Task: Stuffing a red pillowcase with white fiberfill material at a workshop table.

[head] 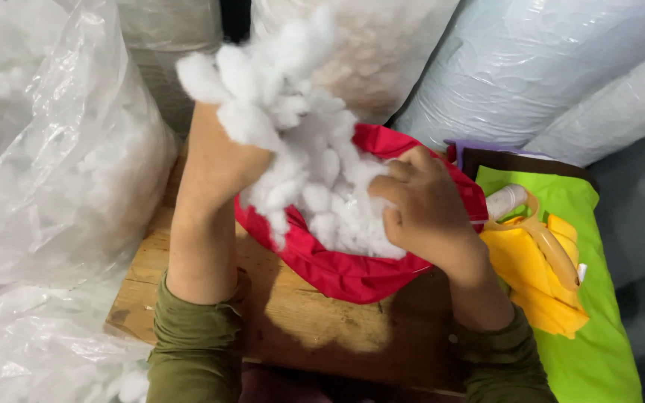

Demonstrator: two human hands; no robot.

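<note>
My left hand [214, 160] grips a big clump of white fluffy stuffing [278, 89] and holds it above a red fabric cover [345, 272]. That cover lies open on a wooden table [300, 321], with more white stuffing [337, 213] showing in its mouth. My right hand [427, 209] presses down on the stuffing at the cover's right edge, fingers curled over the red fabric. Both arms wear olive green sleeves.
A large clear plastic bag of white stuffing [46, 149] fills the left side. Rolls wrapped in plastic [531, 67] stand behind the table. To the right lie green cloth [599, 351], yellow fabric pieces [539, 291], yellow-handled scissors [550, 242] and a white thread spool [503, 201].
</note>
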